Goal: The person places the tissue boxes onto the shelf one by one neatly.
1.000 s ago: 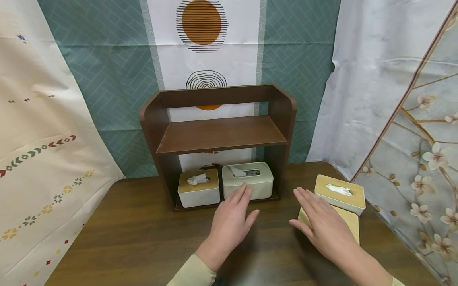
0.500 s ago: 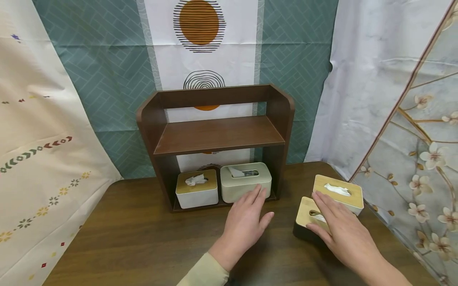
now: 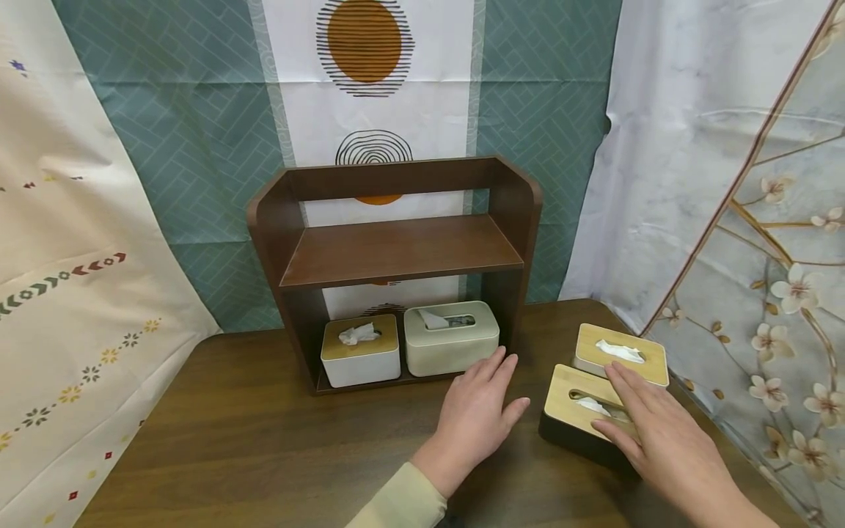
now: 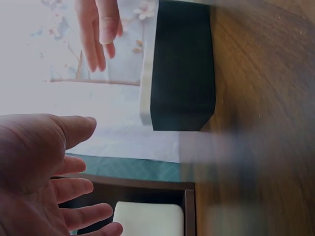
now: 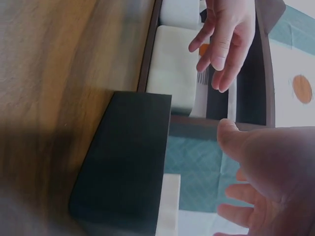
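My right hand hovers, fingers extended, over the right end of a black tissue box with a light wooden lid, hiding part of it. Left of that box, my left hand is held above the table with fingers straight, apart from everything. Behind the black box stands a white tissue box with a wooden lid. On the lower shelf are a cream tissue box and a white tissue box with wooden lid. The left wrist view shows the black box's dark side beyond my spread fingers.
A dark brown two-tier shelf stands at the back of the wooden table. Patterned cloths hang behind and at both sides, the floral cloth close to the right table edge.
Both hands have moved right. The right hand has shifted off the black tissue box's left part, so more of its lid and tissue opening shows. The boxes stay put.
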A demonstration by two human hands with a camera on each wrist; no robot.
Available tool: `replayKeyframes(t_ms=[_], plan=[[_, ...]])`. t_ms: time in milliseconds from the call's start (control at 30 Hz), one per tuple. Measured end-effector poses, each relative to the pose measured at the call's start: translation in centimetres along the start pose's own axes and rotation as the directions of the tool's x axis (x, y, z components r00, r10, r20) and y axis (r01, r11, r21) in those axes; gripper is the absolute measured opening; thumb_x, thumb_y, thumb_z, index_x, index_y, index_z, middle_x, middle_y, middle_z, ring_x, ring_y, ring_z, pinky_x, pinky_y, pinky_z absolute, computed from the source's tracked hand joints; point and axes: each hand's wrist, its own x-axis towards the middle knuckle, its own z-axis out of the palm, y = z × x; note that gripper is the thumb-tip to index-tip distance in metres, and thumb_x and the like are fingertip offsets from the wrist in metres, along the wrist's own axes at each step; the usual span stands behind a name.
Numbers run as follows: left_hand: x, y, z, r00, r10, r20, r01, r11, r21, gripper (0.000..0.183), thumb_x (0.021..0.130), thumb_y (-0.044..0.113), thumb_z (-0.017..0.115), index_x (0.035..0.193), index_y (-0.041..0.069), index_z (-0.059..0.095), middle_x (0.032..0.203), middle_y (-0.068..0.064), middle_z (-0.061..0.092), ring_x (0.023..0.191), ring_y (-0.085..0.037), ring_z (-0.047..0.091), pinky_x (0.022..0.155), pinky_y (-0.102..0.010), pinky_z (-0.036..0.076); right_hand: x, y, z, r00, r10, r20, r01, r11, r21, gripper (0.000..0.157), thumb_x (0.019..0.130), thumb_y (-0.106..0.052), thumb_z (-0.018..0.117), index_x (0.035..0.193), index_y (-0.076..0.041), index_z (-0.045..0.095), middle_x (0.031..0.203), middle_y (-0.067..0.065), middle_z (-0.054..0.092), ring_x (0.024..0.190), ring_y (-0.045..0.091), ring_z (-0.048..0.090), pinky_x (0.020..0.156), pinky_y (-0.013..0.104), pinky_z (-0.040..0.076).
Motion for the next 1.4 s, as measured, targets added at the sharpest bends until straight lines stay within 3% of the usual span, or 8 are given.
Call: replayKeyframes(t_ms=[233, 300, 400, 467, 567, 667, 1067, 1400], plan=[[0.4, 1.3, 1.0, 1.000, 0.027, 0.015, -0.027, 1.000, 0.008, 0.065, 0.109, 0.050, 0.070, 0.164, 0.019, 0.055, 0.169, -0.002, 0.050, 0.147, -0.025, 0.057, 0.111, -0.047, 0.054, -1.7, 1.2, 0.0, 0.999, 0.039, 0.029, -0.039, 0.999, -0.013, 0.092, 0.090, -0.038, 0.092, 0.164, -0.004, 0.050, 0.163, 0.022, 0.054, 0.135, 0.050, 0.059, 0.133, 0.027, 0.010], [0.6, 1.7, 1.2, 0.999, 0.030, 0.023, -0.030, 1.000, 0.001, 0.065, 0.109, 0.050, 0.070, 0.164, 0.020, 0.055, 0.169, -0.001, 0.050, 0.147, -0.024, 0.056, 0.112, -0.047, 0.054, -2.0, 1.5, -0.1, 0.997, 0.057, 0.050, -0.057, 0.998, -0.016, 0.093, 0.091, -0.038, 0.091, 0.166, -0.005, 0.047, 0.164, 0.022, 0.053, 0.136, 0.050, 0.059, 0.134, 0.031, 0.011], [1.0, 2.1, 1.6, 0.999, 0.025, 0.042, -0.024, 1.000, -0.018, 0.065, 0.108, 0.050, 0.071, 0.165, 0.022, 0.054, 0.170, 0.001, 0.050, 0.148, -0.023, 0.055, 0.113, -0.047, 0.053, -2.3, 1.8, -0.2, 0.993, 0.092, 0.077, -0.091, 0.996, -0.015, 0.093, 0.093, -0.039, 0.090, 0.167, -0.005, 0.046, 0.165, 0.022, 0.051, 0.137, 0.052, 0.058, 0.132, 0.046, 0.024], [1.2, 2.3, 1.8, 0.998, 0.022, 0.053, -0.020, 0.999, -0.027, 0.065, 0.108, 0.050, 0.071, 0.165, 0.023, 0.054, 0.170, 0.001, 0.049, 0.149, -0.022, 0.055, 0.114, -0.047, 0.052, -2.3, 2.0, -0.2, 0.990, 0.106, 0.090, -0.106, 0.994, -0.012, 0.092, 0.093, -0.040, 0.090, 0.166, -0.003, 0.047, 0.164, 0.024, 0.052, 0.136, 0.053, 0.057, 0.122, 0.059, 0.037], [1.4, 2.6, 2.2, 0.998, 0.027, 0.061, -0.025, 0.999, -0.027, 0.065, 0.108, 0.051, 0.071, 0.165, 0.024, 0.054, 0.169, 0.002, 0.050, 0.148, -0.022, 0.056, 0.115, -0.046, 0.052, -2.4, 2.2, -0.3, 0.985, 0.131, 0.110, -0.130, 0.991, -0.015, 0.092, 0.093, -0.042, 0.090, 0.164, -0.001, 0.049, 0.161, 0.027, 0.054, 0.133, 0.057, 0.058, 0.103, 0.068, 0.046], [1.6, 2.9, 2.5, 0.997, 0.035, 0.063, -0.034, 0.999, -0.021, 0.066, 0.108, 0.052, 0.071, 0.165, 0.024, 0.054, 0.169, 0.001, 0.051, 0.148, -0.021, 0.056, 0.115, -0.045, 0.051, -2.6, 2.4, -0.3, 0.983, 0.142, 0.112, -0.141, 0.990, -0.017, 0.093, 0.091, -0.042, 0.091, 0.163, 0.001, 0.050, 0.158, 0.030, 0.055, 0.130, 0.058, 0.059, 0.096, 0.070, 0.049], [1.7, 3.5, 3.3, 0.994, 0.076, 0.078, -0.076, 0.997, -0.005, 0.069, 0.106, 0.057, 0.070, 0.164, 0.023, 0.055, 0.167, -0.001, 0.053, 0.146, -0.023, 0.058, 0.114, -0.042, 0.052, -3.3, 2.7, 0.3, 0.981, 0.147, 0.126, -0.146, 0.989, -0.016, 0.092, 0.092, -0.042, 0.091, 0.162, 0.002, 0.051, 0.153, 0.031, 0.059, 0.129, 0.056, 0.062, 0.095, 0.068, 0.051], [1.6, 3.5, 4.0, 0.992, 0.066, 0.111, -0.066, 0.998, -0.005, 0.070, 0.105, 0.060, 0.070, 0.163, 0.025, 0.055, 0.165, -0.002, 0.054, 0.146, -0.023, 0.059, 0.113, -0.042, 0.052, -3.9, 3.0, 0.8, 0.968, 0.188, 0.165, -0.187, 0.982, -0.022, 0.088, 0.094, -0.044, 0.089, 0.158, 0.004, 0.054, 0.153, 0.033, 0.058, 0.129, 0.056, 0.062, 0.091, 0.071, 0.053]])
